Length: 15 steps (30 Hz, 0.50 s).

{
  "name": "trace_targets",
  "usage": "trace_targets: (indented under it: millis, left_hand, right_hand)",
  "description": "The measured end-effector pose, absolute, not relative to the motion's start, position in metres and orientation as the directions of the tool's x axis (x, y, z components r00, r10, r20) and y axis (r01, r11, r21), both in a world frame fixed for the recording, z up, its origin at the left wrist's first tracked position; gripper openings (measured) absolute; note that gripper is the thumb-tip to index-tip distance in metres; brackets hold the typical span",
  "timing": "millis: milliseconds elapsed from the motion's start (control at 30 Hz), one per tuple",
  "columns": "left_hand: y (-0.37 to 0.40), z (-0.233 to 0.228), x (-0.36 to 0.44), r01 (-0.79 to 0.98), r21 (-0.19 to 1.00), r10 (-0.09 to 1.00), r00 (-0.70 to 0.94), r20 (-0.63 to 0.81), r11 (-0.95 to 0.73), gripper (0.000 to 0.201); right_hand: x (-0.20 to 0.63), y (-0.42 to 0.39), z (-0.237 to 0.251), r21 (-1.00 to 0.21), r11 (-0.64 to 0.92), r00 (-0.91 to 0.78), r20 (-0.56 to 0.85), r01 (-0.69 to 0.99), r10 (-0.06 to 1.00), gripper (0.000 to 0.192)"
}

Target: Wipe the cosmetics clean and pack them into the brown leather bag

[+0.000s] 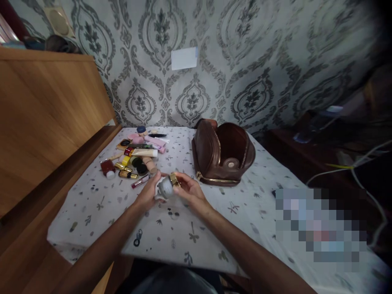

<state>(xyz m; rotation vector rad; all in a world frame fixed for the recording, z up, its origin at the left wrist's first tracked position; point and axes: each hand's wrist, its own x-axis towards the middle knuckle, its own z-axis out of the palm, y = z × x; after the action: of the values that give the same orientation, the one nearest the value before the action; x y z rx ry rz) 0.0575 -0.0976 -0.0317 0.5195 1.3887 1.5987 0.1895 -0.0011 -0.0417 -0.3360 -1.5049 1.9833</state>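
Left hand (150, 191) and right hand (190, 190) together grip a small grey jar (166, 187) with gold cap; brown bag (223, 154) lies open just beyond the right hand.

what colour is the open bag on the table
Dark brown bag with a gold zip, seen in the head view.

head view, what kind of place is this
Likely a room in a home: patterned wallpaper, a table under a printed cloth with scattered cosmetics, an open brown bag, and wooden furniture beside it.
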Motion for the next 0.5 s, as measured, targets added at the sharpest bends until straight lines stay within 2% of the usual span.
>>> trace_targets:
  millis: [100, 233, 300, 400, 500]
  left_hand:
    - [-0.099, -0.03, 0.063, -0.399, 0.91, 0.897, -0.352, -0.267, 0.114, 0.064]
    - [-0.102, -0.036, 0.068, -0.459, 0.861, 0.899, -0.249, -0.359, 0.216, 0.055]
    - [-0.101, -0.04, 0.069, -0.513, 0.827, 0.88, -0.253, -0.403, 0.231, 0.052]
    - [-0.099, -0.04, 0.068, -0.577, 0.792, 0.841, -0.315, -0.44, 0.199, 0.05]
    - [-0.098, -0.033, 0.07, -0.616, 0.765, 0.737, -0.427, -0.524, 0.187, 0.046]
  right_hand:
    - [0.191, 0.004, -0.043, -0.937, 0.129, -0.721, 0.332, -0.324, 0.608, 0.056]
    - [0.194, 0.008, -0.043, -0.826, 0.505, -0.67, 0.524, -0.25, 0.526, 0.059]
    - [0.196, 0.007, -0.044, -0.771, 0.595, -0.679, 0.564, -0.229, 0.47, 0.06]
    - [0.197, 0.005, -0.045, -0.728, 0.647, -0.693, 0.588, -0.228, 0.417, 0.064]
    - [0.197, 0.002, -0.047, -0.718, 0.654, -0.699, 0.595, -0.238, 0.398, 0.068]
